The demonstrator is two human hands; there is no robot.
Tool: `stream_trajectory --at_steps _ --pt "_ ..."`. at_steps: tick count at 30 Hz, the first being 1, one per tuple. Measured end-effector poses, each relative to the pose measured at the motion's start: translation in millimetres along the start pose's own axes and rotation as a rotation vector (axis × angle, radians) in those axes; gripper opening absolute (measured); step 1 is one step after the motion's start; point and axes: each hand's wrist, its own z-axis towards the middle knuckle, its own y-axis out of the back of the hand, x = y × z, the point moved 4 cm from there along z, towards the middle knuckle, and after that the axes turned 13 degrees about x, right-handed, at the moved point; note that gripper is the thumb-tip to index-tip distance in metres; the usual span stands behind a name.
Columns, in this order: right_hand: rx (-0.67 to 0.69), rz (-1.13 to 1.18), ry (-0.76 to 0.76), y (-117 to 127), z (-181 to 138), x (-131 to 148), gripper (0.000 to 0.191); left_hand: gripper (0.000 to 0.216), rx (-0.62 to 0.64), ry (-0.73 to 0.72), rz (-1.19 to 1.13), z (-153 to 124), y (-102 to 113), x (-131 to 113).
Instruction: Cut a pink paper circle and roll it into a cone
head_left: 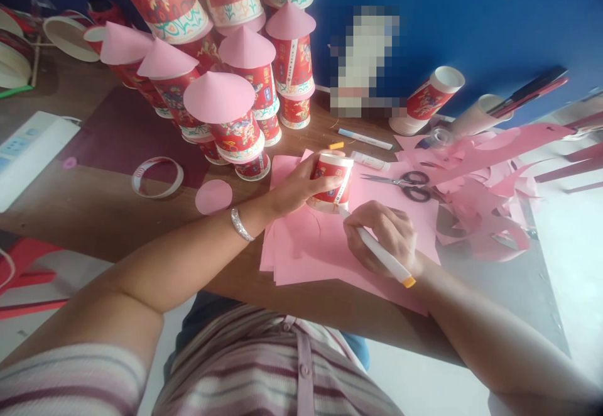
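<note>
right hand (382, 235) holds white pen (379, 254); left hand (301, 185) grips red patterned cup (332, 183).

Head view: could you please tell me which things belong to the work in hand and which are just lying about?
In hand: left hand holding the red paper cup on the pink paper sheets; right hand with the white marker at its base.
Lying about: scissors, cut pink circle, paper ring, pink scraps, cone-topped cups.

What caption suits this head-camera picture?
Left hand holds a red cup on pink paper; right hand holds a pen at its base.
</note>
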Motion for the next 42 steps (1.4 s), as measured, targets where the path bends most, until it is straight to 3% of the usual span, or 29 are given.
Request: stream_trajectory --at_steps 42 --pt "0.008 0.002 0.012 -6.8 -0.3 -2.9 0.019 0.065 0.006 0.01 0.05 -2.1 -2.5 -3.7"
